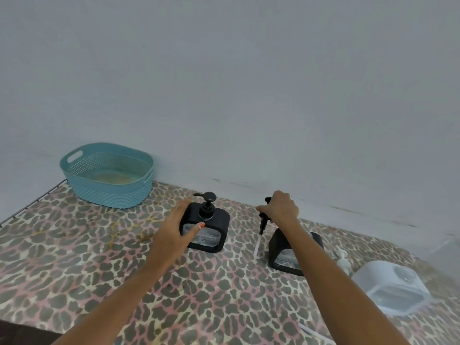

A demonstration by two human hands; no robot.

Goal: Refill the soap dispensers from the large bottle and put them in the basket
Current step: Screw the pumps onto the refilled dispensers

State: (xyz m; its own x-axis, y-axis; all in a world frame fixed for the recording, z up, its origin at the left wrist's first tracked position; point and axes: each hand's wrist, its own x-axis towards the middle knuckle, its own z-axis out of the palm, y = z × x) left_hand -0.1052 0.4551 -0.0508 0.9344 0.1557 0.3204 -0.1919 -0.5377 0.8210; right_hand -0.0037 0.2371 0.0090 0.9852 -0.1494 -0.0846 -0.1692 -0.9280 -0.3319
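The right hand (280,209) grips a black pump (262,221), tube slanting down just left of the right black dispenser (286,255) (left hand (178,220) clasps the left black dispenser (216,235)).

Open tabletop (74,257) before basket (107,192), wall (249,95) behind

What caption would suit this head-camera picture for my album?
Left hand grips one black dispenser; right hand holds a removed pump beside the second dispenser; teal basket behind.
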